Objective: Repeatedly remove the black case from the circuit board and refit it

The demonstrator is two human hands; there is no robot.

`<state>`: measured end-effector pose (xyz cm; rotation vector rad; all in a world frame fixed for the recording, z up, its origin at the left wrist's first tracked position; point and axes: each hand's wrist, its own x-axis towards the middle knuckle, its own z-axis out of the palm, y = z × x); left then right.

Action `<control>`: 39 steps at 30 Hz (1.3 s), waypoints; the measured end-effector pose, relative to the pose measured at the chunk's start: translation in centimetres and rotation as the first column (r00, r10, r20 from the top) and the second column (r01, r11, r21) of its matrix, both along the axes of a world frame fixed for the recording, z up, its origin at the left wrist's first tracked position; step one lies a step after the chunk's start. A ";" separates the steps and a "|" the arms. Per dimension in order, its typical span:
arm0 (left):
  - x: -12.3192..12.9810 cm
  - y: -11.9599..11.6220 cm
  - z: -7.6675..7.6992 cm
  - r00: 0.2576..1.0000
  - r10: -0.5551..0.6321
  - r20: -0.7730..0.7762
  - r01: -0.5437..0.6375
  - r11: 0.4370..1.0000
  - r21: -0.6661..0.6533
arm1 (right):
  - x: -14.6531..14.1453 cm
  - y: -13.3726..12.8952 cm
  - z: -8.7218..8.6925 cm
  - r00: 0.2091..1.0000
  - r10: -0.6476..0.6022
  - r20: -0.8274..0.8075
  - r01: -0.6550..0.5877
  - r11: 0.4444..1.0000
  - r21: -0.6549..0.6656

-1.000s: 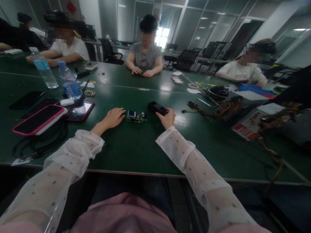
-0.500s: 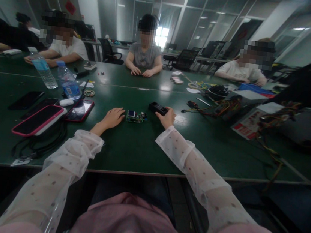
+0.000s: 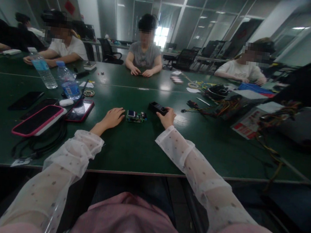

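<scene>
My left hand (image 3: 112, 117) lies flat and open on the green table (image 3: 129, 147), its fingers just left of a small circuit board (image 3: 136, 116). That board carries a little screen on its left half and small parts on its right. My right hand (image 3: 168, 117) is closed round the near right end of a black box-shaped device (image 3: 157, 108), thumb along its side. The device sits a little behind and to the right of the board, apart from it. What kind of device it is, I cannot make out.
To the left are a pink-rimmed phone (image 3: 38, 120), other phones, black cables (image 3: 47, 144) and two plastic bottles (image 3: 69, 83). On the right lie bundled wires (image 3: 224, 106) and metal boxes (image 3: 245, 123). Across the table sit several people, including a person in grey (image 3: 144, 56).
</scene>
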<state>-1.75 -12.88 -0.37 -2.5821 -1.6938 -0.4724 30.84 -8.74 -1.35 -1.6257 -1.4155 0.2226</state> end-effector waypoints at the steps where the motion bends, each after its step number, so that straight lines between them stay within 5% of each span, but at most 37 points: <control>1: 0.0 0.0 0.0 1.000 0.000 0.000 0.000 1.000 0.002 | 0.0 0.1 -0.1 1.000 0.004 -0.004 -0.004 1.000 0.000; 7: 0.0 -0.1 0.1 1.000 0.003 0.001 -0.003 1.000 0.002 | 0.2 0.7 -0.4 0.999 0.042 -0.024 -0.043 0.999 -0.005; 12: 0.0 -0.1 0.1 1.000 0.004 0.005 -0.004 1.000 -0.003 | 0.1 0.6 0.9 0.958 0.167 -0.232 -0.149 0.985 0.092; 16: 0.0 -0.3 0.3 1.000 0.005 0.010 -0.005 1.000 -0.012 | -0.8 -1.0 3.1 0.895 0.356 -0.269 -0.307 0.929 0.209; 21: 0.0 -0.4 0.4 1.000 0.001 0.007 -0.001 1.000 -0.008 | -2.5 -3.2 4.6 0.802 0.553 -0.225 -0.527 0.833 0.168; 27: 0.1 -0.3 0.1 1.000 0.024 0.000 -0.024 1.000 -0.001 | -3.6 -3.9 4.1 0.683 0.705 -0.193 -0.700 0.707 0.103; 34: 0.1 -0.5 0.4 1.000 0.020 0.001 -0.020 1.000 -0.005 | -3.5 -3.6 3.8 0.675 0.724 -0.139 -0.722 0.688 0.078; 39: 0.1 -0.5 0.3 1.000 0.015 0.000 -0.015 1.000 0.003 | -3.5 -3.0 2.0 0.649 0.759 -0.051 -0.760 0.646 -0.068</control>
